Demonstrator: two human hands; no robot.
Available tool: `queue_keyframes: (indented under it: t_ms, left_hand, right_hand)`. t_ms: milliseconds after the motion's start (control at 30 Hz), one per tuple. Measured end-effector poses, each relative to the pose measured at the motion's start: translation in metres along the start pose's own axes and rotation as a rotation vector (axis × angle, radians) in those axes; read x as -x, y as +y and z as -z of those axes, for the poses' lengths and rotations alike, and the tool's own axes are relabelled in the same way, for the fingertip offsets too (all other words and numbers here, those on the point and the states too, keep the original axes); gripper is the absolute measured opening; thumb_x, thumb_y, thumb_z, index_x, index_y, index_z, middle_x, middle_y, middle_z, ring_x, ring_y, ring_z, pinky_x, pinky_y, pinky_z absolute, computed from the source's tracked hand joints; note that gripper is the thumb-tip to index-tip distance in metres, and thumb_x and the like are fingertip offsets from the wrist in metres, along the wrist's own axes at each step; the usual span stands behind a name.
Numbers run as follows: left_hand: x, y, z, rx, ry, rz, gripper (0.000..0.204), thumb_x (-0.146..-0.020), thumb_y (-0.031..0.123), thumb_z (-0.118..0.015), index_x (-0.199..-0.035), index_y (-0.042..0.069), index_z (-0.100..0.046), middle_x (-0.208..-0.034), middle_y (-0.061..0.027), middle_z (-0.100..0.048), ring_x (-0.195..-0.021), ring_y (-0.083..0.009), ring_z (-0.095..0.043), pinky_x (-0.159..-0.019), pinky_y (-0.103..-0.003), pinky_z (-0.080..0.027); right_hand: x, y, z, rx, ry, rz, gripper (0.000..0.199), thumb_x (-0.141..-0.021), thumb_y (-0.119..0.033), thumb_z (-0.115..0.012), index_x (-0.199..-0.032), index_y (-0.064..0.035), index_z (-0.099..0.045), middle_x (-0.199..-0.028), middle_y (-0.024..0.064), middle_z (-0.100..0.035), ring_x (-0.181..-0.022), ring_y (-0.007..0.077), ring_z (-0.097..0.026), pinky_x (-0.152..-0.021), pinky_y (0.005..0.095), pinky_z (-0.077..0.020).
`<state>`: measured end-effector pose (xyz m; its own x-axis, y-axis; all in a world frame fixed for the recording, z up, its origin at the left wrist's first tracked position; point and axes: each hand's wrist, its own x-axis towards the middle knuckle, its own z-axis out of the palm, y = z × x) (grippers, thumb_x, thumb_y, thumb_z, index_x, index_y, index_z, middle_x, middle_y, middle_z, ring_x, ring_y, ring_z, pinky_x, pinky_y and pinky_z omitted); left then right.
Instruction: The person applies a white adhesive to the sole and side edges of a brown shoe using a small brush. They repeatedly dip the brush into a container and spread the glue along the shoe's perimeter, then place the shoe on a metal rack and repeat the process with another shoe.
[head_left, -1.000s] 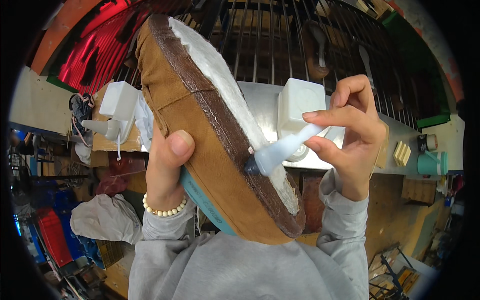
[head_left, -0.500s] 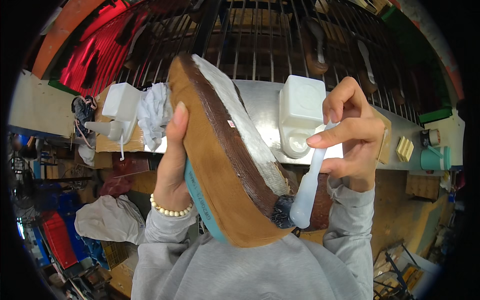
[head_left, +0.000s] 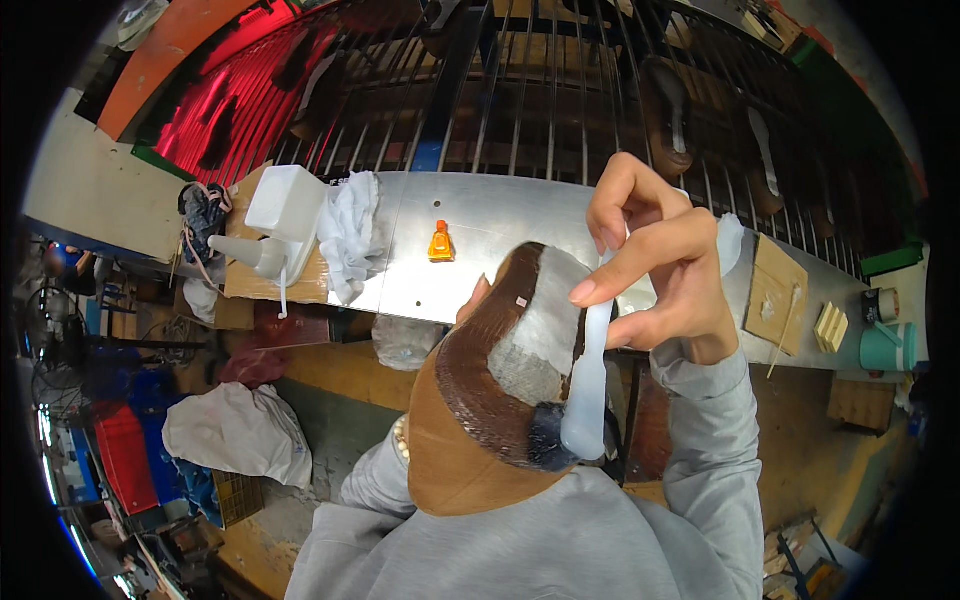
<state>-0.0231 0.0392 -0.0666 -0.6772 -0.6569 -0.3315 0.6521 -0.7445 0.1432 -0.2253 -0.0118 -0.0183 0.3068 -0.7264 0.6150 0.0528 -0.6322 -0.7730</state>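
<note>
My left hand (head_left: pixel 474 299) grips a brown suede shoe upper (head_left: pixel 450 445) stretched on a last, underside turned up. Most of that hand is hidden behind the shoe; fingertips and a beaded bracelet show. The underside has a dark brown, wet-looking band around a pale grey-white middle, with a small pale tag on the band. Between thumb and fingers my right hand (head_left: pixel 670 265) holds a brush (head_left: pixel 588 400) by its translucent white handle. Its dark bristles (head_left: pixel 548 436) press on the band at the shoe's near end.
Ahead is a metal bench (head_left: pixel 420 190) with a small orange bottle (head_left: pixel 440 243), white dispenser bottle (head_left: pixel 285 205), crumpled white cloth (head_left: pixel 350 235), cardboard piece (head_left: pixel 775 300) and teal cup (head_left: pixel 888 347). Beyond runs a barred rack (head_left: pixel 520 100) carrying shoes. A white sack (head_left: pixel 240 430) lies lower left.
My left hand has tipped and turned the shoe, so more of its underside faces up. The brush stays against its near end. The view has shifted, and the orange bottle now shows.
</note>
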Motion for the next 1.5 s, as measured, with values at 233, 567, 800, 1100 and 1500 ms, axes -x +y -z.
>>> queue_keyframes:
  t_ms: [233,567,800,1100,1500]
  left_hand:
    - [0.02,-0.016,0.021,-0.306,-0.05,-0.237,0.059,-0.102,0.048,-0.043,-0.142,0.005,-0.043,-0.13,-0.0129,-0.058,-0.114,-0.0198,-0.062,-0.095,-0.033,-0.052]
    - [0.021,-0.027,0.012,-0.401,-0.151,-0.225,0.067,-0.096,0.054,-0.047,-0.143,0.007,-0.043,-0.132,-0.0133,-0.056,-0.117,-0.0224,-0.059,-0.097,-0.037,-0.049]
    - [0.025,-0.023,0.013,-0.45,-0.176,-0.213,0.072,-0.092,0.057,-0.049,-0.144,0.008,-0.043,-0.134,-0.0135,-0.054,-0.119,-0.0242,-0.056,-0.099,-0.04,-0.047]
    - [0.024,-0.025,0.011,-0.481,-0.206,-0.193,0.079,-0.087,0.062,-0.053,-0.144,0.009,-0.043,-0.137,-0.0138,-0.052,-0.122,-0.0265,-0.054,-0.101,-0.043,-0.045]
    - [0.017,-0.036,0.002,-0.468,-0.244,-0.148,0.089,-0.08,0.069,-0.058,-0.145,0.011,-0.042,-0.14,-0.0142,-0.05,-0.126,-0.0296,-0.05,-0.104,-0.048,-0.041]
  right_hand:
    - [0.003,0.0,-0.001,-0.011,-0.002,-0.053,0.043,-0.055,-0.041,-0.095,-0.086,-0.0133,-0.083,-0.086,-0.0002,-0.044,-0.079,0.0148,-0.048,-0.068,0.0263,-0.0362]
    - [0.004,-0.008,0.014,0.066,-0.057,-0.018,0.042,-0.054,-0.038,-0.095,-0.088,-0.0148,-0.084,-0.089,0.0001,-0.044,-0.082,0.0152,-0.046,-0.069,0.0271,-0.0355]
    - [0.011,0.002,0.016,0.025,-0.086,0.007,0.044,-0.054,-0.04,-0.096,-0.089,-0.0162,-0.084,-0.089,-0.0012,-0.044,-0.081,0.0134,-0.046,-0.067,0.0267,-0.0354]
    - [0.014,0.001,0.021,-0.019,-0.139,0.019,0.037,-0.056,-0.029,-0.096,-0.087,-0.0156,-0.083,-0.087,-0.0019,-0.045,-0.078,0.0115,-0.046,-0.065,0.0254,-0.0343]
    - [0.029,-0.005,0.037,0.046,-0.157,-0.096,0.029,-0.06,-0.022,-0.093,-0.085,-0.012,-0.082,-0.083,-0.002,-0.046,-0.078,0.0124,-0.048,-0.067,0.027,-0.0362]
